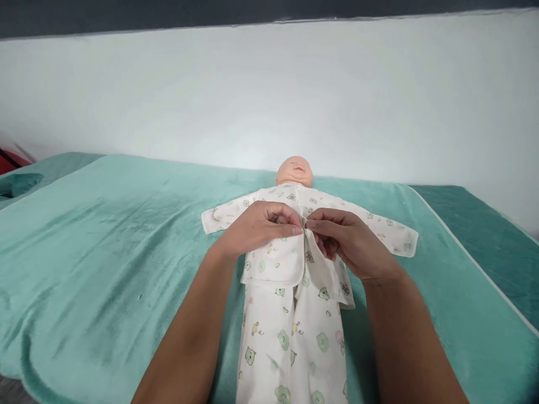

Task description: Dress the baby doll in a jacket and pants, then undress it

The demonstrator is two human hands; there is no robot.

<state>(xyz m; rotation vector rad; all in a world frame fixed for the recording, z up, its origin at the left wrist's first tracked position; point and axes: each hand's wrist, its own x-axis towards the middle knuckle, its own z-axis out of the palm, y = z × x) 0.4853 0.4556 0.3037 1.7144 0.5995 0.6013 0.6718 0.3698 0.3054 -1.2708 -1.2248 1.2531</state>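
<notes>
A baby doll (295,171) lies on its back, its head toward the wall. It wears a white printed baby shirt (273,272) with long sleeves spread to both sides, and matching trousers (290,342). Over the doll's chest, my left hand (269,224) pinches the shirt's front edge between thumb and fingers. Just beside it, my right hand (343,233) pinches the opposite front edge, the fingertips of both hands almost meeting. Below them the front of the shirt hangs apart, the right flap lifted a little. Whatever fastener sits between the fingertips is too small to make out.
A teal plush blanket (105,252) with wrinkles covers the surface under the doll. A darker teal cover (480,224) shows at the right. The white wall (269,95) rises right behind the head. Something red (8,161) stands at the far left edge.
</notes>
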